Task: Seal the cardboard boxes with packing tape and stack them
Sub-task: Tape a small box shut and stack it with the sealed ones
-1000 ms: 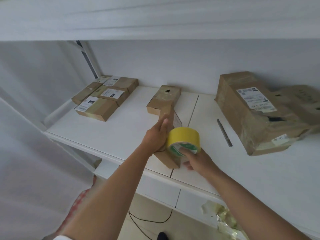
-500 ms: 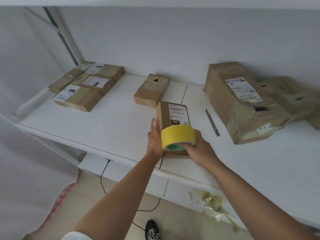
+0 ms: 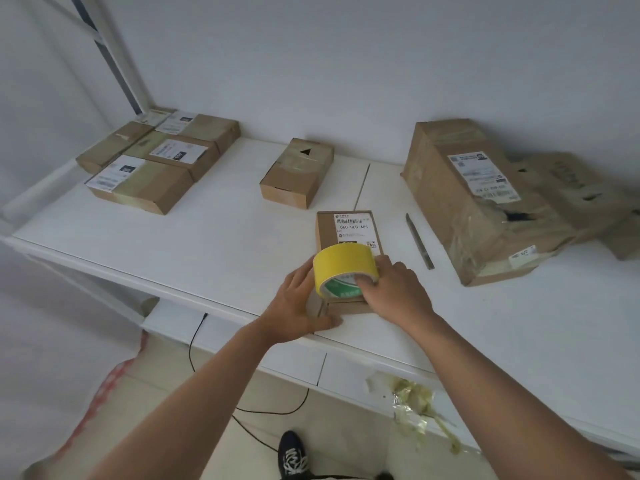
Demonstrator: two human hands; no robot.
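A small flat cardboard box with a white shipping label lies near the front edge of the white table. My right hand grips a yellow roll of packing tape and holds it on the box's near end. My left hand holds the box's near left corner, fingers along its side and thumb at the front. Another small box with a black triangle mark sits behind it. Several sealed boxes are grouped at the back left.
A large crumpled box and another box lie at the right. A grey knife lies between the small box and the large one. Crumpled tape scraps hang off the table's front. A cable and my shoe show on the floor.
The box went from tilted up on its edge to lying flat on the table. My left hand slid down to its near corner, and the tape roll now sits on the near end.
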